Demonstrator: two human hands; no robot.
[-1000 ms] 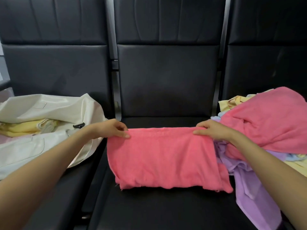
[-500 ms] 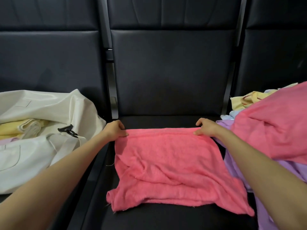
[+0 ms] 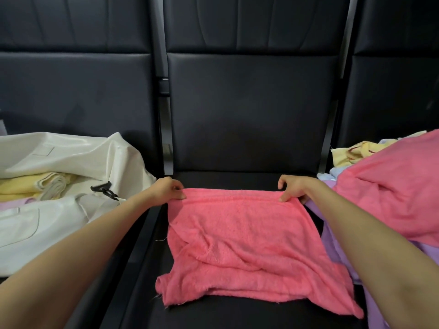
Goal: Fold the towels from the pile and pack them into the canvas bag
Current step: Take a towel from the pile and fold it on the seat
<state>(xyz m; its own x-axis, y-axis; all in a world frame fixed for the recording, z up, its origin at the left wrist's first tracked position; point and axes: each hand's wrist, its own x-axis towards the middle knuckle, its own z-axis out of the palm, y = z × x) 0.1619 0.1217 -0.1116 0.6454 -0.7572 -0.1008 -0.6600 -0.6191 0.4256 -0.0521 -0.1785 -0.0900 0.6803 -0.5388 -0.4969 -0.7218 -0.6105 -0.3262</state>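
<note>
Cream canvas on my far left: the canvas bag point(image 3: 71, 160) lies slumped on the left-hand seat with its mouth open towards me. Folded yellow towels point(image 3: 21, 188) sit inside it, with a sliver of lilac under them. There's a stitched patch point(image 3: 44, 150) on the bag's upper flap, but it's too faint for me to read anything on it. A black clip point(image 3: 104, 189) rests at the bag's opening.

Moving in, the left hand point(image 3: 166, 189) is at the far-left corner of the pink towel point(image 3: 237, 233). Thumb and fingertips are curled in, pinching the edge. The towel itself is spread on the middle seat point(image 3: 237, 314), far edge pulled fairly straight between the two hands. The near half is rumpled, and a lower layer pokes out along the front. It's well apart from the bag, which it doesn't touch.

Across now, the right hand point(image 3: 293, 189) has the far-right corner, thumb on top and fingers bent round the hem.

Far right, the pile point(image 3: 392, 191) is heaped on the right-hand seat. A big pink towel lies on top, a lilac towel point(image 3: 335, 255) spills out beneath it under my right forearm, and a yellow one point(image 3: 346, 154) peeks out at the back with some red marking I can't read.
</note>
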